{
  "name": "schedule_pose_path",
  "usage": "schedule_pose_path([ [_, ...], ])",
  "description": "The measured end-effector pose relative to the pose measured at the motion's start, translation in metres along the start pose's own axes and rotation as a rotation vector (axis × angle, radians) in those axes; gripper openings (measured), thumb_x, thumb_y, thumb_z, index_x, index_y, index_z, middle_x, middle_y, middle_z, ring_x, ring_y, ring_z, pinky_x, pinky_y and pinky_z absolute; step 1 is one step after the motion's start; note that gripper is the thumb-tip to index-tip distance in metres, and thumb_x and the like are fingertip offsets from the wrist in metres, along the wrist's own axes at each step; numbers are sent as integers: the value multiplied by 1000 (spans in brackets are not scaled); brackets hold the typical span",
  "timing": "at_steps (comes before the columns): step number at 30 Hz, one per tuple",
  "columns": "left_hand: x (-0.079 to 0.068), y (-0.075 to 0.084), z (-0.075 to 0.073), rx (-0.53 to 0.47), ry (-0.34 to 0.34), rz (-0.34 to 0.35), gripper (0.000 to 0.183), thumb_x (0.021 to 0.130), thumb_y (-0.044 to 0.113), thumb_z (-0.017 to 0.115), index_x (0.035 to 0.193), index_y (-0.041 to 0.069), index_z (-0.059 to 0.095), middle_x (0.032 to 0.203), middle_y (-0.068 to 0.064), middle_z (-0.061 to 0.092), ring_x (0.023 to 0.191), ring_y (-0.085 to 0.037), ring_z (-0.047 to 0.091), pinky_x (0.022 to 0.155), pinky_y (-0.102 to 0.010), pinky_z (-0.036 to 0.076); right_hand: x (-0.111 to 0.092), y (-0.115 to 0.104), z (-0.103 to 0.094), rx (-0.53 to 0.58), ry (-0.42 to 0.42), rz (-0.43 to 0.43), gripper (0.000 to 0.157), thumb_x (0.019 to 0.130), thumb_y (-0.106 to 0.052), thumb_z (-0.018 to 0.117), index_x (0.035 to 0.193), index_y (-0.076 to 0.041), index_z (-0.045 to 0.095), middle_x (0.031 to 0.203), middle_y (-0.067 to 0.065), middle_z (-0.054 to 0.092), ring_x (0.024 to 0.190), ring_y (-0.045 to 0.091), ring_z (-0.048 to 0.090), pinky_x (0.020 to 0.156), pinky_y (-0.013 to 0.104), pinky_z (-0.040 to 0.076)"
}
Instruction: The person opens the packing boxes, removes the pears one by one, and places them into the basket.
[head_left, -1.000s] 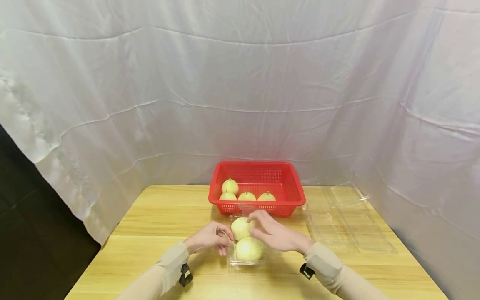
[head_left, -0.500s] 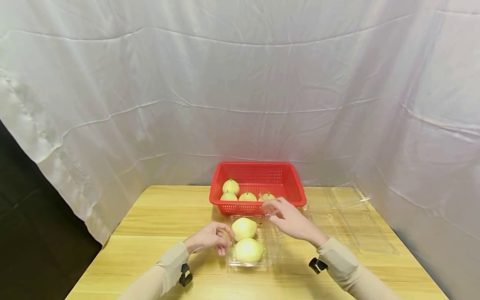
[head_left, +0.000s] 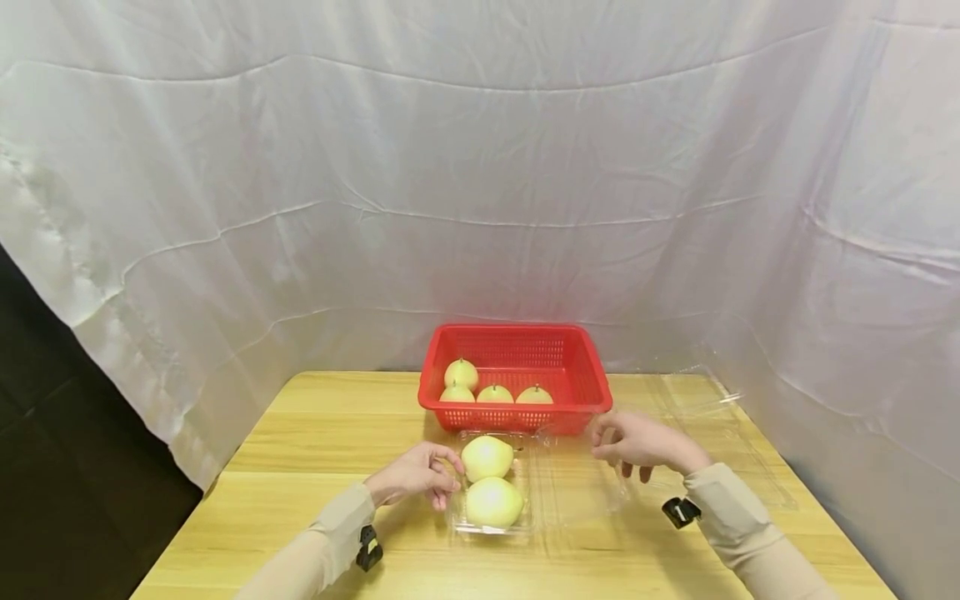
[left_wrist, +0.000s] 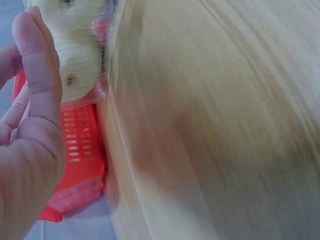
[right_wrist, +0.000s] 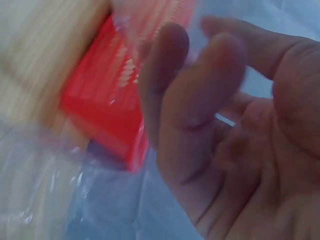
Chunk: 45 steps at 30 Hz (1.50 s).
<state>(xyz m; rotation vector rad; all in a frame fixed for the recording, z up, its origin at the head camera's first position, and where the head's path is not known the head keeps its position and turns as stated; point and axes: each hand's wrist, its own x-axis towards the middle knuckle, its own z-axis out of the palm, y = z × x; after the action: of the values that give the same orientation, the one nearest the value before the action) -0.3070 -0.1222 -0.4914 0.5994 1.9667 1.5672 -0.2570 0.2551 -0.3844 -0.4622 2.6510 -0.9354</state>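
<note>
Two pale yellow pears [head_left: 495, 502] lie one behind the other in a clear plastic clamshell container [head_left: 491, 530] on the table. Its transparent lid [head_left: 581, 487] is swung out to the right. My left hand [head_left: 418, 475] is at the container's left wall, index finger and thumb beside the pears; in the left wrist view the index finger stands fairly straight. My right hand [head_left: 637, 442] pinches the far right part of the lid between thumb and index finger. The right wrist view shows this hand [right_wrist: 215, 110] blurred, with curved fingers and clear plastic by the fingertips.
Behind the container stands a red plastic basket [head_left: 562, 408] with several pears [head_left: 460, 375] along its left and front. More clear clamshell containers [head_left: 738, 450] lie open at the table's right side. A grey curtain [head_left: 480, 167] hangs round the back and sides.
My right hand has moved from above the pears out to the right, drawing the lid away from over them. The left hand has stayed at the container's left wall.
</note>
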Motion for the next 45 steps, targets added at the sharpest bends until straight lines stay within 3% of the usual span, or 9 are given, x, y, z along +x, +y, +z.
schedule_pose_path([
  [4, 0, 2, 0, 13, 0, 0, 23, 86, -4, 66, 108, -8, 61, 70, -10, 69, 51, -11, 63, 51, -25, 54, -1, 8, 5, -1, 1, 61, 23, 88, -11, 68, 107, -1, 60, 71, 11, 62, 52, 23, 63, 42, 33, 51],
  [9, 0, 4, -1, 33, 17, 9, 25, 86, -5, 65, 111, -9, 61, 77, -25, 69, 51, -12, 63, 51, -25, 55, -1, 8, 11, -2, 71, 109, 35, 84, -6, 70, 115, 6, 61, 77, 14, 67, 53, 28, 65, 44, 36, 54],
  [12, 2, 4, -3, 51, 34, 13, 27, 86, -4, 65, 112, -10, 60, 83, -33, 67, 51, -12, 63, 52, -26, 55, -1, 5, 13, -59, 113, 129, 25, 84, -8, 71, 105, 4, 63, 79, 13, 66, 59, 26, 63, 45, 35, 54],
  [18, 6, 4, -5, 70, 49, 23, 28, 87, -3, 65, 114, -10, 61, 85, -36, 66, 52, -12, 63, 54, -27, 55, 5, 3, 14, -211, 162, 38, 14, 84, -13, 72, 75, -8, 63, 62, 1, 53, 44, 15, 54, 40, 28, 48],
  [26, 7, 5, -5, 56, 54, 26, 28, 88, 0, 66, 115, -9, 61, 82, -32, 65, 52, -12, 62, 52, -26, 53, 26, 6, 9, -224, 267, -82, 6, 84, -11, 72, 85, -6, 72, 74, 0, 68, 57, 11, 53, 55, 30, 47],
  [30, 9, 7, -5, 262, 125, 67, 21, 90, 11, 69, 107, 0, 68, 69, -12, 61, 50, -8, 53, 48, -23, 46, 38, 6, 8, -286, 346, -121, 5, 84, -11, 72, 85, -6, 72, 77, 0, 69, 68, 12, 59, 66, 34, 51],
  [36, 15, 25, 9, 705, 306, 218, 16, 90, 30, 69, 96, 15, 72, 77, 3, 64, 67, -7, 55, 58, -24, 45, 57, 10, 7, -412, 431, -136, 2, 83, -8, 73, 83, -10, 71, 79, -1, 66, 72, 14, 57, 67, 37, 49],
  [41, 16, 40, 34, 1010, 250, 305, 34, 90, 45, 66, 101, 14, 73, 89, 0, 68, 81, -14, 60, 69, -26, 47, 69, 17, 5, -490, 459, -155, 6, 82, -9, 76, 87, -9, 73, 82, 3, 64, 79, 19, 58, 74, 42, 50],
  [45, 14, 50, 57, 1249, 253, 256, 46, 88, 60, 60, 103, 18, 73, 85, 4, 67, 81, -15, 60, 71, -32, 44, 75, 24, 3, -486, 399, -171, 3, 84, -12, 75, 84, -9, 73, 77, 1, 66, 73, 16, 58, 73, 40, 51],
])
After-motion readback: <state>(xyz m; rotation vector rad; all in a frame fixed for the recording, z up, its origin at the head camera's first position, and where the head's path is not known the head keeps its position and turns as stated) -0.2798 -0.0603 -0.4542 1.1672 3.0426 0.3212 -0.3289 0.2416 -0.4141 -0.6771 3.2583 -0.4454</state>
